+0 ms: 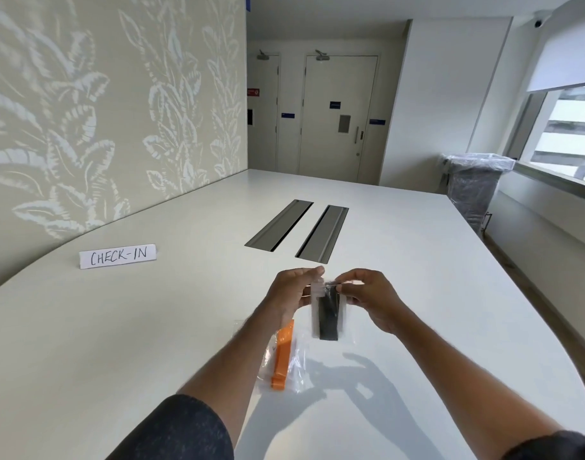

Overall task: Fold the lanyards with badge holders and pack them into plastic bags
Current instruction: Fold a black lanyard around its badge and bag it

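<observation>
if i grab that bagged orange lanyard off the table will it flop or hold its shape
Probably flops: the orange lanyard is a folded fabric strip in a thin, crinkled clear bag. Likely light, lying flat on the table. The glossy film may be slippery, so pinch the strip through it.

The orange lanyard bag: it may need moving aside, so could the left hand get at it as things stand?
Probably yes, once freed: the orange lanyard bag lies uncovered beneath the left forearm, but the left hand is pinching the black lanyard bag.
</observation>
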A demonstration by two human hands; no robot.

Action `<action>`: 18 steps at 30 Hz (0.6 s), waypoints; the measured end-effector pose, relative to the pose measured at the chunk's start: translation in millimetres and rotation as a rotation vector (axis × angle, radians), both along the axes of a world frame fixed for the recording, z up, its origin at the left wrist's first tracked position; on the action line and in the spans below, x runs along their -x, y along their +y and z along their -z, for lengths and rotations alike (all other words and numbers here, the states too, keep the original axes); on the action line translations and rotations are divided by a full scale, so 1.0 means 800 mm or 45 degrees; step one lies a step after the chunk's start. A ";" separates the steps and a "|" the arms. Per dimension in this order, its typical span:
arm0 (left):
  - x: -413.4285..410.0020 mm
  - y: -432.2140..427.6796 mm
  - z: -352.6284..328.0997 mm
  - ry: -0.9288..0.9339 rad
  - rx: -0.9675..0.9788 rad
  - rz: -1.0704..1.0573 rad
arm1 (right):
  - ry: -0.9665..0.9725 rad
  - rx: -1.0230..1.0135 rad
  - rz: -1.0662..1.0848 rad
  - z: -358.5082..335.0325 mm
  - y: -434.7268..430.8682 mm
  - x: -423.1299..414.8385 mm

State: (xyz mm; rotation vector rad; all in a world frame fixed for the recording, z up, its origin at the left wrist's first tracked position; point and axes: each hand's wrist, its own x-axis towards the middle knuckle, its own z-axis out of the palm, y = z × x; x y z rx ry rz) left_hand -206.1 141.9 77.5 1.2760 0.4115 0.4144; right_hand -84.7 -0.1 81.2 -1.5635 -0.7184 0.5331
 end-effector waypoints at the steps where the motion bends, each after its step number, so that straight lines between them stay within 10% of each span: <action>1: 0.004 0.003 0.000 -0.025 0.019 0.037 | 0.032 -0.018 0.009 -0.001 0.001 0.001; 18: 0.035 0.030 -0.001 -0.026 0.003 -0.173 | 0.168 -0.044 0.073 -0.019 0.017 0.036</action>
